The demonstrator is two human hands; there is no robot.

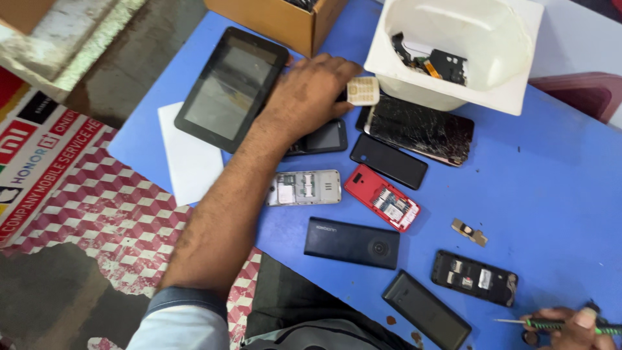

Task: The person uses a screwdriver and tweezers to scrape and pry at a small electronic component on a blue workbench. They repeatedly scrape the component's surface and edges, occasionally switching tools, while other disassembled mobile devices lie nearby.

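Left hand (310,91) pinches a beige keypad (362,91) near the table's (551,188) far edge, beside the white tub (512,78); right hand (573,324), closed, grips a screwdriver (551,323) at the near edge

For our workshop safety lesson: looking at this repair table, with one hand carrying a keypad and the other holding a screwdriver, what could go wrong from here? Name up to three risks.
1. The left hand holds a small beige keypad right above the cracked phone screen; the broken glass could cut fingers.
2. The right hand holds a green screwdriver at the table's edge, its tip toward an opened black phone; a slip might scratch the exposed parts.
3. The small loose metal part could easily be knocked off and lost.
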